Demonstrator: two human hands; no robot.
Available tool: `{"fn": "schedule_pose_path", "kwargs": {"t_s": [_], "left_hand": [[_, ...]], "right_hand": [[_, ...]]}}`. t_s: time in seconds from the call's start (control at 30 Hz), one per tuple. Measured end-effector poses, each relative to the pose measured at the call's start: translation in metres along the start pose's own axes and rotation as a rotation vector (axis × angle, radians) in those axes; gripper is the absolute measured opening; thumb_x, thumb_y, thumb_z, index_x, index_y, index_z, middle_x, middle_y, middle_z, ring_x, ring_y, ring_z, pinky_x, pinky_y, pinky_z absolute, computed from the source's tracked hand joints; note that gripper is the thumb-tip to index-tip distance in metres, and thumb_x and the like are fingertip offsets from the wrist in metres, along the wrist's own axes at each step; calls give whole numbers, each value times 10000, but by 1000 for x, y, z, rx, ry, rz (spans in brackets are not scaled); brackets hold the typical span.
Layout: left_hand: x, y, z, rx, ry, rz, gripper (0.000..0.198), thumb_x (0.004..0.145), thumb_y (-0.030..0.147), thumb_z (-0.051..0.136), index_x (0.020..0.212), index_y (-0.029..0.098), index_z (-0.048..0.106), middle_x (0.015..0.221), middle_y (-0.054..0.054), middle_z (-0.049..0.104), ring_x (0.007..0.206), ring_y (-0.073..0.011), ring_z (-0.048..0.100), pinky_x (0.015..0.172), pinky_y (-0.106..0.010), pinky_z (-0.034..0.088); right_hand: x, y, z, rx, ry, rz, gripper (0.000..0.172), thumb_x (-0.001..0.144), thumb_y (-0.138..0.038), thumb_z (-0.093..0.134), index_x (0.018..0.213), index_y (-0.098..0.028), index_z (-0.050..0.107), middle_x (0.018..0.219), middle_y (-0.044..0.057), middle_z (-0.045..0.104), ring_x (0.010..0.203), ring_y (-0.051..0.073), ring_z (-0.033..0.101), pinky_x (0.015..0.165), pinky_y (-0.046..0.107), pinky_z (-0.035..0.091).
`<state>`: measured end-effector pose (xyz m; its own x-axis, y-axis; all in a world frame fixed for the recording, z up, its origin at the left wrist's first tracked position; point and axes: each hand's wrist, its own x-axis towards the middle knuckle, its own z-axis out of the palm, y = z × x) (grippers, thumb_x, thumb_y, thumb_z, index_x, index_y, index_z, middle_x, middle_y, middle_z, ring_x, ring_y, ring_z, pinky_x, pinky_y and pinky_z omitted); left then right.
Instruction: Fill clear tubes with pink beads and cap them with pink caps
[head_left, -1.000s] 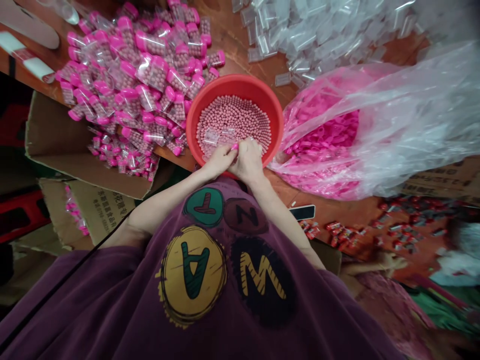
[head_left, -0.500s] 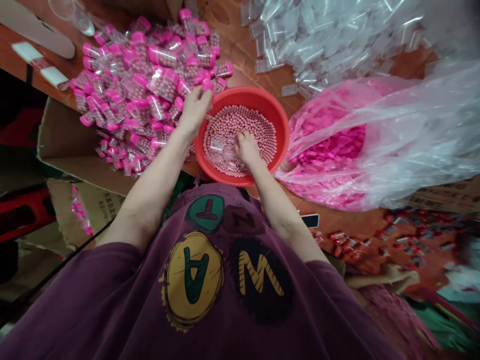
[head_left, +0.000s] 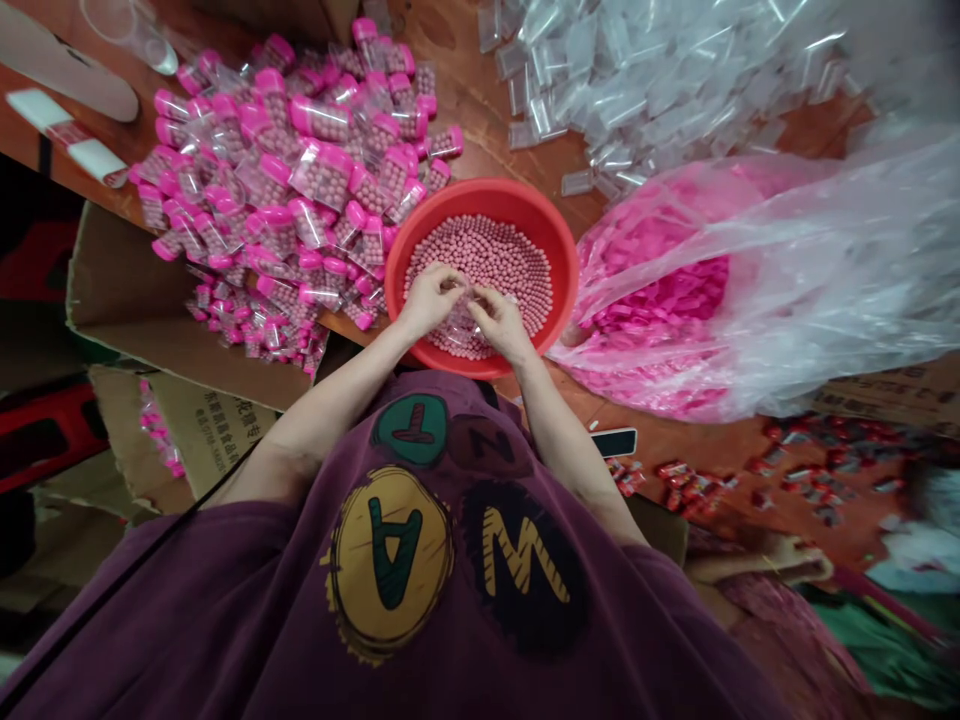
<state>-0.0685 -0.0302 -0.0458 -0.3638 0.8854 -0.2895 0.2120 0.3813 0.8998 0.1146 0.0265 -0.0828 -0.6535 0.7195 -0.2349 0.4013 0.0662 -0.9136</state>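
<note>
A red plastic basin (head_left: 553, 232) full of small pink balls (head_left: 504, 262) stands at the table's near edge. Both my hands are inside it, close together over the balls. My left hand (head_left: 429, 297) and my right hand (head_left: 498, 320) have curled fingers on a small clear plastic container (head_left: 466, 308) between them. A few more clear containers lie on the balls under my hands. Left of the basin lies a heap of filled clear containers with pink caps (head_left: 300, 200).
A pile of empty clear containers (head_left: 645, 80) lies behind the basin. A large clear bag of pink caps (head_left: 675, 290) sits to the right. Open cardboard boxes (head_left: 135, 320) stand below the table on the left. A dark phone (head_left: 613, 441) and red wrapped sweets (head_left: 750, 480) lie at right.
My left hand has come back from the heap of capped containers into the basin and joined my right hand on a clear container.
</note>
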Motion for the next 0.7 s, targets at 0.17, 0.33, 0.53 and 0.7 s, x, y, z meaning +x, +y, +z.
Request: {"fn": "schedule_pose_path", "kwargs": {"t_s": [0.17, 0.33, 0.53, 0.7], "left_hand": [[2, -11, -11, 95, -104, 77, 145, 823, 57, 709, 898, 178, 736, 1064, -78, 754, 1017, -222, 711, 1022, -405, 606], [-22, -18, -26, 199, 129, 162, 210, 962, 140, 649, 1141, 193, 746, 1226, -116, 767, 1136, -248, 728, 1098, -435, 594], [-44, -20, -40, 175, 230, 100, 212, 987, 151, 628, 1153, 175, 758, 1028, -77, 788, 881, -193, 726, 900, -357, 625], [-36, -15, -32, -35, 258, -103, 268, 959, 98, 627, 1199, 167, 725, 1172, -112, 817, 1051, -199, 779, 1037, -380, 622]], "right_hand": [[17, 3, -15, -211, -117, 107, 453, 968, -272, 711, 1403, -154, 665, 1244, 151, 758, 1045, 287, 726, 1023, 521, 666], [56, 0, -42, -771, 1, 132, 303, 1047, -90, 434, 1177, -73, 707, 1374, 288, 663, 1328, 413, 637, 1190, 675, 534], [81, -1, 4, -726, -175, 16, 388, 987, -4, 384, 1203, -78, 699, 1380, 263, 665, 1377, 395, 605, 1237, 632, 503], [68, 2, 21, -397, -169, -1, 421, 925, -119, 607, 1342, -128, 669, 1362, 207, 686, 1283, 338, 641, 1214, 542, 546]]}}
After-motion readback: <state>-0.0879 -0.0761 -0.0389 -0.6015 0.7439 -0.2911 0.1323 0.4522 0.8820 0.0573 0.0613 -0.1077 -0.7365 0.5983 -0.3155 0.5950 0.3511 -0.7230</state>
